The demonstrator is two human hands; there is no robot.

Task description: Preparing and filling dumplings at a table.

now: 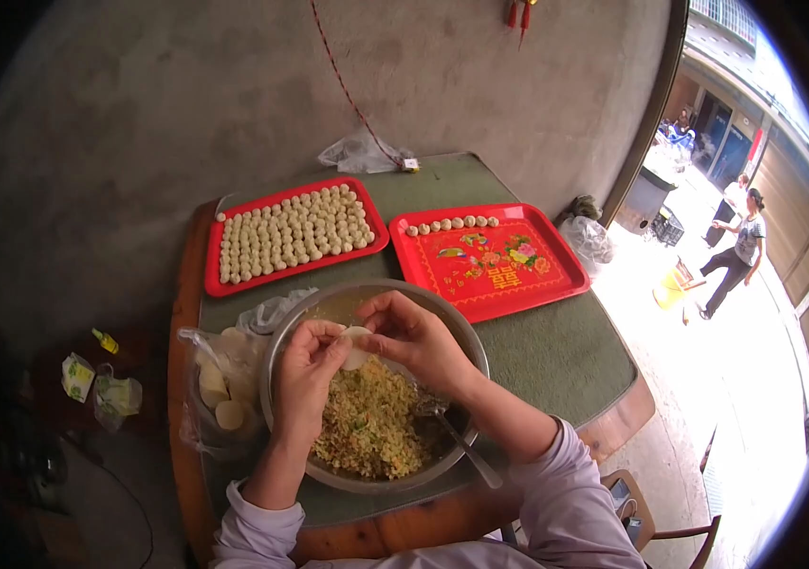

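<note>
Between my hands, above a wide metal bowl (474, 353), is a pale round dumpling wrapper (357, 353). My left hand (310, 365) pinches its left edge, while the fingers of my right hand (409, 337) close on its other side. Whether any filling lies inside the wrapper cannot be seen. Chopped yellow-green filling (371, 422) fills much of the bowl below. A metal spoon (461, 441) rests in it, handle over the right rim. Left of the bowl, an opened clear plastic bag (198, 417) holds more round wrappers (230, 414).
A red tray (212, 282) at the far left carries rows of small dumplings (295, 232). Another red tray (528, 305), flower-patterned, has one short row along its back edge. Both stand on a green-topped table (566, 365). A chair (637, 507) is at right; a person (746, 251) walks outside.
</note>
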